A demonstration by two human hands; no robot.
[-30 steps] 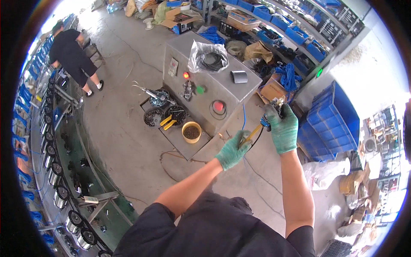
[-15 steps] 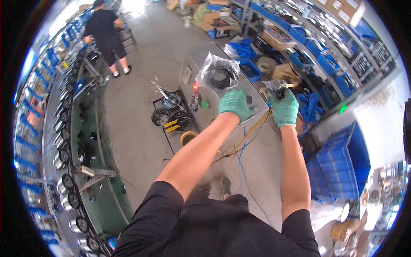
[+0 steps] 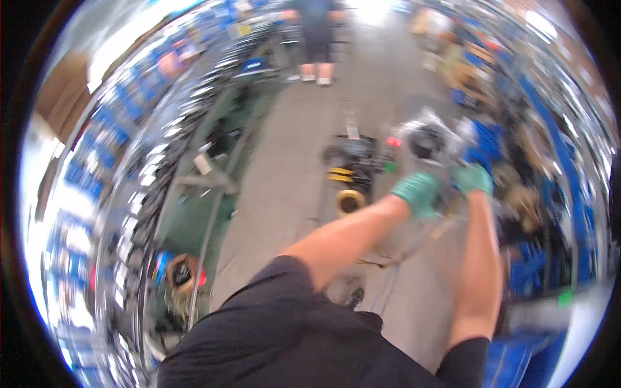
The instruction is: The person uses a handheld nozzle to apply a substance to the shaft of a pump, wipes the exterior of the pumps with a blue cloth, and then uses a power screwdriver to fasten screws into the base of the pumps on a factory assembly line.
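1. A broad strip of bare grey floor [image 3: 284, 194] is seen running from the lower centre of the frame up to the top centre, where the legs of another person [image 3: 315, 39] are shown standing.
2. The left edge of that strip is bounded by a long green rack [image 3: 194, 194], which curves from the lower left toward the upper centre.
3. The right edge of the strip is closed by a grey metal surface [image 3: 453, 152], set right of centre, with blue bins [image 3: 569, 194] blurred behind it along the right rim.
4. At the near left foot of the surface, a yellow-rimmed bucket [image 3: 350, 201] and a dark machine [image 3: 352, 158] are placed on the floor, well apart from the green rack.
5. Both forearms are extended from the lower edge toward the right of centre, each hand being covered by a green glove.
6. The left hand [image 3: 417, 193] is held curled over the near edge of the surface; because of heavy motion blur, it cannot be told what is pinched, if anything.
7. The right hand [image 3: 473, 178] is raised just beside it, fingers bent; its grip likewise cannot be told.
8. Thin cables [image 3: 414, 249] are seen hanging below the hands, possibly from them, toward the floor.
9. A clear bag with a dark coil [image 3: 427, 137] is laid on the surface just above the hands.
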